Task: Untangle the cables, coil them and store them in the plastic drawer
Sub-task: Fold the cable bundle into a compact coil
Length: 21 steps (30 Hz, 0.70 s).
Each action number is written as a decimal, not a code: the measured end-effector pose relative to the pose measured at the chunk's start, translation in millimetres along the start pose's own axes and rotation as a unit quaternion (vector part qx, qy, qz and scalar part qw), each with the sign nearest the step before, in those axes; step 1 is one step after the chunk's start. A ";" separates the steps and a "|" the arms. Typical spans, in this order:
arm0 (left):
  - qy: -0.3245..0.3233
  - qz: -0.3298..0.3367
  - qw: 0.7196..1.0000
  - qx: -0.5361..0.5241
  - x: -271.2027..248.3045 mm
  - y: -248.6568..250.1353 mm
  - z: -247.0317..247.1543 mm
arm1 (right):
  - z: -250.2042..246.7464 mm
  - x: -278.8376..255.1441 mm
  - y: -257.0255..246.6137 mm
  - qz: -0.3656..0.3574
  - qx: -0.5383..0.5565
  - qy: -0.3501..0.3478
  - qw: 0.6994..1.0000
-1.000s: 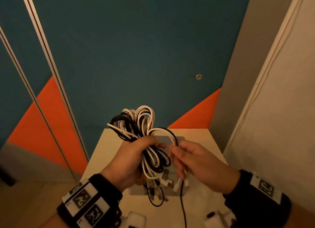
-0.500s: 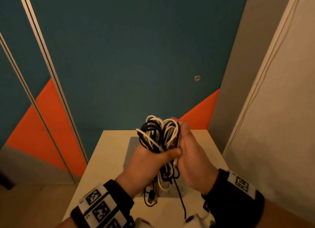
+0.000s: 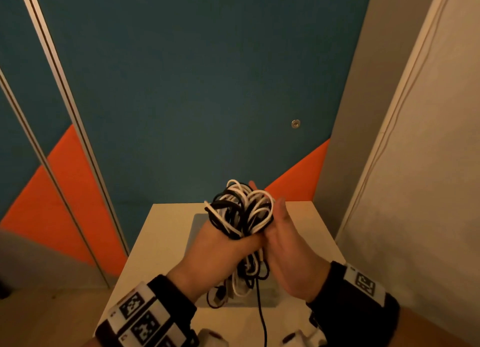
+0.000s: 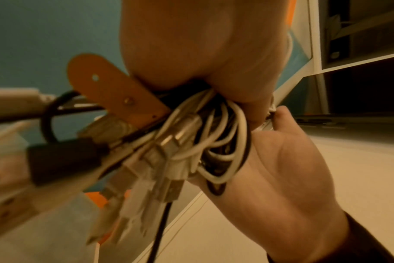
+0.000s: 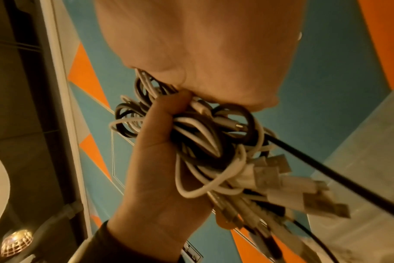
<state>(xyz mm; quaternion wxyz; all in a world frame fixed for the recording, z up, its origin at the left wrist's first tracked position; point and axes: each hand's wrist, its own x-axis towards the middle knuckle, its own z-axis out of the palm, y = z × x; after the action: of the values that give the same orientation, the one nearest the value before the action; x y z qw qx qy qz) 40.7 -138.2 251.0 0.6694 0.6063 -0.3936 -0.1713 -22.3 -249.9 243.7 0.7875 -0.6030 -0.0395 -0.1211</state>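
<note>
The tangled cables (image 3: 240, 211) sit between both hands above the tabletop (image 3: 161, 243): the left hand (image 3: 220, 253) grips them, the right hand (image 3: 288, 253) presses flat alongside, fingers straight.

The clear plastic drawer (image 3: 262, 298) is mostly hidden behind both hands; dangling white plug ends (image 4: 133, 213) are motion-blurred.

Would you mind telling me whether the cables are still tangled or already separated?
Still tangled: black and white cables loop through one another in a single bunch that the left hand grips, the right hand against it.
</note>
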 end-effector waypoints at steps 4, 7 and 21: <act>0.024 0.006 1.000 0.002 3.1 -4.2 -3.2 | -4.9 -2.1 10.9 0.027 -0.009 0.003 1.000; 0.047 -0.022 0.999 -0.011 4.1 -11.8 -3.6 | -6.4 -2.6 11.0 0.020 -0.017 -0.012 1.000; 0.078 -0.128 0.976 -0.157 1.9 -3.1 -9.8 | -31.8 -11.0 37.1 0.038 -0.185 -0.108 0.976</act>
<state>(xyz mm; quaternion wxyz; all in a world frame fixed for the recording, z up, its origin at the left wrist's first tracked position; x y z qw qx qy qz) 49.9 -133.5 249.1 0.7573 0.5507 -0.2275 -0.2672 -26.7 -269.8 198.0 0.6571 -0.7491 -0.0784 -0.0307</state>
